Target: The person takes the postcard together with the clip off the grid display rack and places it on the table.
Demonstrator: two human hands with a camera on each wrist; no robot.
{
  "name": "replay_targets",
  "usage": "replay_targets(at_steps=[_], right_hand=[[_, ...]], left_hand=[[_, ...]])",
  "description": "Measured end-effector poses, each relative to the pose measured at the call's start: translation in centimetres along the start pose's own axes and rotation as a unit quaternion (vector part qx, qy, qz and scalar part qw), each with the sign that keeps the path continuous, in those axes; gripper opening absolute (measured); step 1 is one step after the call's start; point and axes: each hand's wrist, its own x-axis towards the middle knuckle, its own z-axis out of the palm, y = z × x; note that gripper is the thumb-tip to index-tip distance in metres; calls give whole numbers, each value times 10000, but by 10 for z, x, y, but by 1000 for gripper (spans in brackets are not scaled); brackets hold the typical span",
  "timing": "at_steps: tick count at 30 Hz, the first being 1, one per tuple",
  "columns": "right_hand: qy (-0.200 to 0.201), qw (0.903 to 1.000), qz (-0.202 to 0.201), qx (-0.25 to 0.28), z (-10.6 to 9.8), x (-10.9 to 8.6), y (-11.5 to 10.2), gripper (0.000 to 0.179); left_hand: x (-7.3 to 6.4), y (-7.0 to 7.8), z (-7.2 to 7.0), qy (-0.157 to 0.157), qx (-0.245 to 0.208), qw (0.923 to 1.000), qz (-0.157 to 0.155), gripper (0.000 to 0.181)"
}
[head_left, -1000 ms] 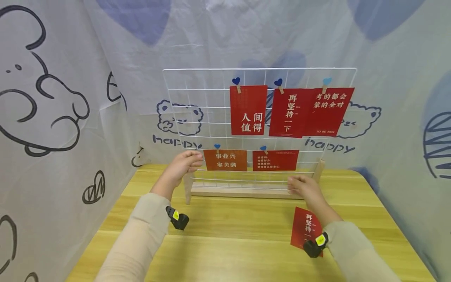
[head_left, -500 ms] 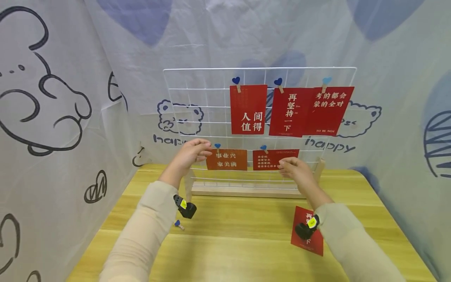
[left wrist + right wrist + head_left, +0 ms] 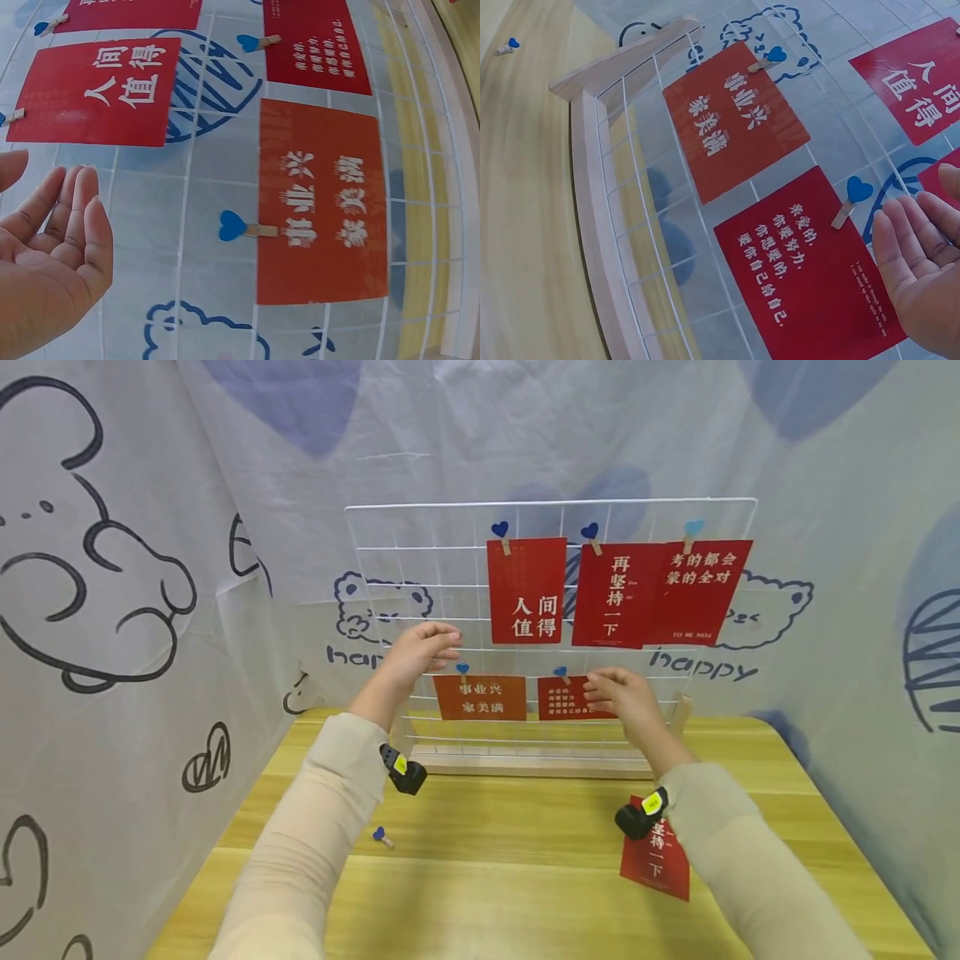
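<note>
My left hand (image 3: pixel 416 658) hovers in front of the white wire grid rack (image 3: pixel 420 550), up and left of an orange card (image 3: pixel 491 697). Its fingers are loosely bent and hold nothing. A clothespin with a blue heart (image 3: pixel 233 225) fastens that card to the grid. My right hand (image 3: pixel 626 700), likewise holding nothing, is in front of the right part of a landscape red card (image 3: pixel 566 702). In the right wrist view, a heart clothespin (image 3: pixel 850 201) on this card sits just left of the fingertips. Higher up hang a red card (image 3: pixel 527 589) and two overlapping red cards (image 3: pixel 611 597).
On the wooden table (image 3: pixel 465 885), a loose blue-heart clothespin (image 3: pixel 382 837) lies at left. A red card (image 3: pixel 656 864) lies at right, partly hidden by the wrist camera. The rack stands on a wooden base (image 3: pixel 525 766) before a patterned cloth (image 3: pixel 300 485).
Both hands have risen in front of the grid, the left one drifting right and the right one slightly left. The loose clothespin on the table has come into view from behind the left arm.
</note>
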Motion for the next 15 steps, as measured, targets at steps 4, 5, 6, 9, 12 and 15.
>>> replay_targets(at_steps=[4,5,6,9,12,15], right_hand=[[29,10000,6,48,3,5,-4,42],[30,10000,-3,62,4,6,-5,40],[28,10000,-22,62,5,7,-6,40],[53,9999,-49,126,6,10,-10,39],[62,9998,-77,173,8,12,-13,40],[84,9997,-73,231,9,13,-17,41]], left_hand=[[5,8,0,-40,65,9999,111,36],[6,9,0,-51,71,9999,140,36],[7,11,1,-59,96,9998,158,37],[11,17,4,-82,148,9996,236,36],[14,24,7,-41,231,9993,298,34],[16,30,9,19,242,9991,346,33]])
